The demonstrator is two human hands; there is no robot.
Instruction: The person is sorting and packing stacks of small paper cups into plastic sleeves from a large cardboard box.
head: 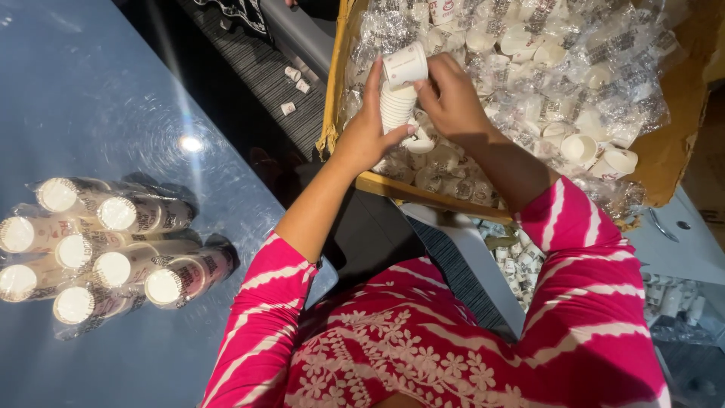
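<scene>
A: Start with what sits closest to the camera.

B: At six o'clock, the person's own chest and sleeves (pixel 423 340), pink with white stripes and a white flower pattern. Both forearms run up from there toward twelve o'clock.

A: And off to the side?

B: At nine o'clock, on the blue table (pixel 98 98), lie wrapped sleeves of cups (pixel 106 253), seven or so, stacked on their sides with their round white ends facing the camera. Each is sealed in clear film. They are well apart from both hands.

A: Now the hands.

B: The left hand (pixel 368 132) is closed around a short stack of cups (pixel 398 104), thumb on one side and fingers curled at the other. The right hand (pixel 451 94) is just beside it at one o'clock, gripping a single white cup (pixel 405 64) that lies tilted on its side, touching the top of that stack. So both hands are gripping, the two almost touching.

A: Where is all that happening?

B: Over the near edge of a big cardboard box (pixel 672 128), open at the top. It fills the frame from twelve to two o'clock.

A: What's in it?

B: Loose cups (pixel 581 147) by the dozen, white, mixed in with crumpled clear film (pixel 604 45). Some stand, most lie tumbled.

A: Anything farther out?

B: At eleven o'clock, on the dark striped floor (pixel 257 68), a few stray cups (pixel 294 79). At four o'clock, below the box, more small cups (pixel 517 261) lie scattered, partly hidden.
</scene>
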